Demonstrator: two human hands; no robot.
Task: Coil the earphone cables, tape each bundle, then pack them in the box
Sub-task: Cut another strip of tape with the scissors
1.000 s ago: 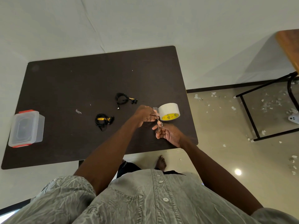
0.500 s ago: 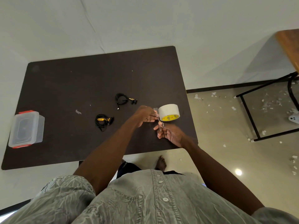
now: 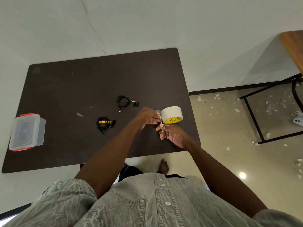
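A white tape roll (image 3: 172, 113) with a yellow core stands on the dark table (image 3: 82, 82) near its right edge. My left hand (image 3: 148, 118) pinches the loose tape end (image 3: 158, 111) pulled from the roll. Just below the roll, my right hand (image 3: 174, 135) holds small metal scissors (image 3: 162, 125), their blades up against the tape strip. One coiled black earphone bundle (image 3: 126, 102) lies mid-table. A second black bundle (image 3: 105, 123) with a yellow band lies nearer me. The clear lidded plastic box (image 3: 27, 131) with red clips sits at the table's left edge.
A small scrap of tape (image 3: 79, 114) lies left of the bundles. Beyond the table's right edge, the floor is littered with white scraps. A black-framed wooden table (image 3: 255, 122) stands at the right, and a white phone (image 3: 298, 121) lies on the floor by it.
My right hand with the scissors has shifted slightly at the tape strip. The left hand, roll and bundles have stayed in place.
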